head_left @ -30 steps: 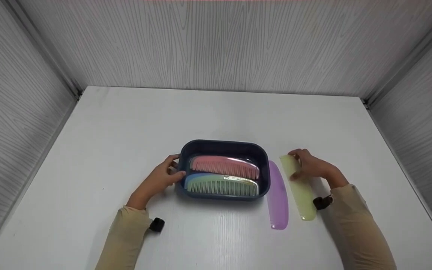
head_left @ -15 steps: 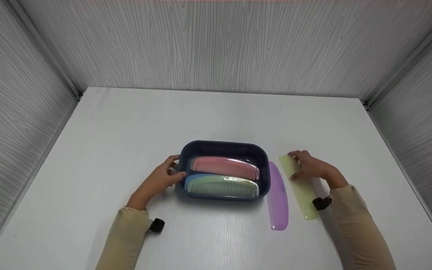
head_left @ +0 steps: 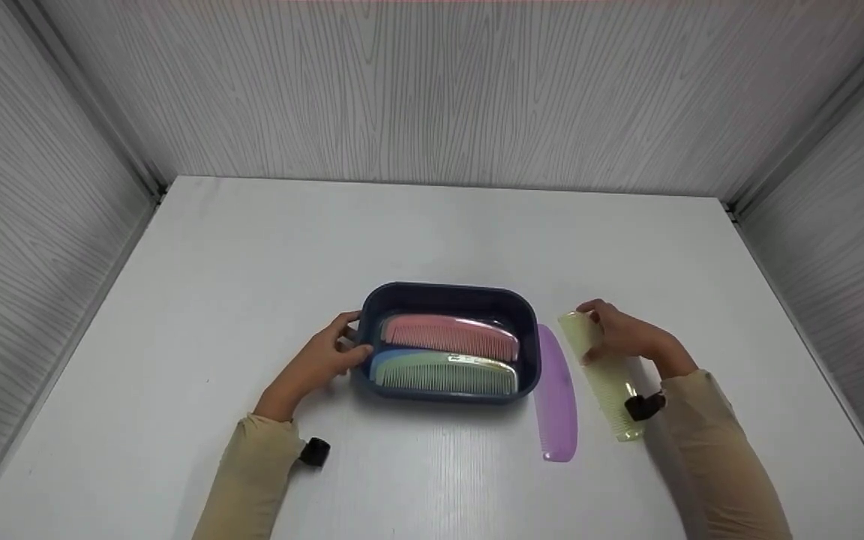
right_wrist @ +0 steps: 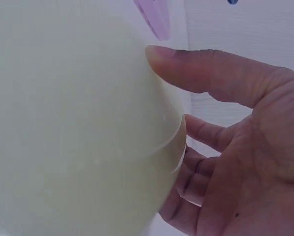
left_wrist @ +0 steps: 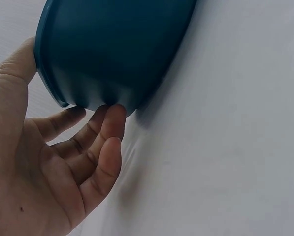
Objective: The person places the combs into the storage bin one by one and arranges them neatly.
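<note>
A dark blue oblong tub [head_left: 445, 398] sits mid-table. My left hand [head_left: 317, 362] holds its left end, thumb at the rim and fingertips against the outer wall [left_wrist: 112, 59], as the left wrist view shows. Inside the tub lie a pink comb [head_left: 451, 330] and, nearer me, a green comb [head_left: 439, 371] with a blue one [head_left: 394, 352] showing beneath it. My right hand [head_left: 619, 332] pinches a pale yellow comb [head_left: 606, 382] along its edges, thumb on one side and fingers on the other. In the right wrist view this comb [right_wrist: 87, 108] fills the left side, close to the camera.
A purple comb [head_left: 556, 397] lies on the white table [head_left: 432, 232] between the tub and the yellow comb. Grey wood-grain panels [head_left: 432, 90] enclose the table at the back and both sides.
The yellow comb's near end has swung slightly right and its surface now catches a glint. My left hand and the tub have held still.
</note>
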{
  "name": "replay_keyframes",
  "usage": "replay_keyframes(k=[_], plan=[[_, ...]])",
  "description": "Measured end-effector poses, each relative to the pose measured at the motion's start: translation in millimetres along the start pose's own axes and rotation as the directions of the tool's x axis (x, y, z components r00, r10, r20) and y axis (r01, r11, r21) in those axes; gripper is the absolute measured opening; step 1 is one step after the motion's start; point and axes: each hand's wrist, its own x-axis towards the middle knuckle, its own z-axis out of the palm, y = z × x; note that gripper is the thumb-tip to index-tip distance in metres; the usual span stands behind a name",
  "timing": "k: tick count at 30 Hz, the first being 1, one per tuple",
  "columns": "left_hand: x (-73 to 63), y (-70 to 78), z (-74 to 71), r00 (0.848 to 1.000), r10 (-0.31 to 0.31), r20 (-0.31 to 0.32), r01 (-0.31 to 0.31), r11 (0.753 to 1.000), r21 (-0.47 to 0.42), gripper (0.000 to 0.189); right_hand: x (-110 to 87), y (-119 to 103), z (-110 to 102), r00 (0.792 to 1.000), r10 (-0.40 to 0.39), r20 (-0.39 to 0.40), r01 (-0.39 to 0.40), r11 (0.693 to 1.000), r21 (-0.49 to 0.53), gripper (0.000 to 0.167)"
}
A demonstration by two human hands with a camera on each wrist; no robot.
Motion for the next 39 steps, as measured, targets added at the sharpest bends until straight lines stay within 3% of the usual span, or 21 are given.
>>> replay_keyframes(k=[14, 28, 39], plan=[[2.3, -1.9, 1.2, 1.0, 0.009, 0.01, -0.009, 1.0, -0.023, 0.064, -6.7, 4.0, -10.5, 0.995, 0.042, 0.085, -0.05, 0.993, 0.103, 0.069], [4.0, 0.2, 0.5, 1.0, 0.003, 0.022, -0.002, 0.999, -0.046, 0.063, -8.9, 4.8, -29.1, 0.995, -0.087, 0.042, 0.078, 0.98, 0.183, 0.055], [3.9, 1.1, -0.3, 1.0, -0.004, 0.014, 0.004, 1.0, -0.01, 0.065, -5.1, -22.9, -51.1, 0.983, -0.184, 0.021, 0.179, 0.972, 0.155, 0.052]])
